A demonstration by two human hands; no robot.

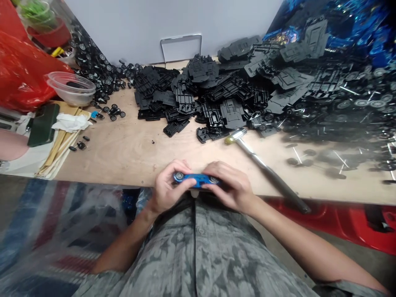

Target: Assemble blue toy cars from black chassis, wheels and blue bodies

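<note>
A blue toy car (196,179) sits crosswise between the hands, over the front edge of the plywood bench (123,161). The left hand (170,185) and right hand (230,185) press in on its two ends, fingers curled over it. A hammer (266,171) lies just right; black chassis parts (216,95) are heaped beyond.

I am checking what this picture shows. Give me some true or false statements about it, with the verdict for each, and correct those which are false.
1. The left hand and right hand both hold a blue toy car. True.
2. The hammer stands upright. False: it lies on the plywood table.
3. Black plastic chassis parts lie heaped beyond the hands. True.
4. The clear plastic bowl is empty. False: a dark object lies inside it.
</note>
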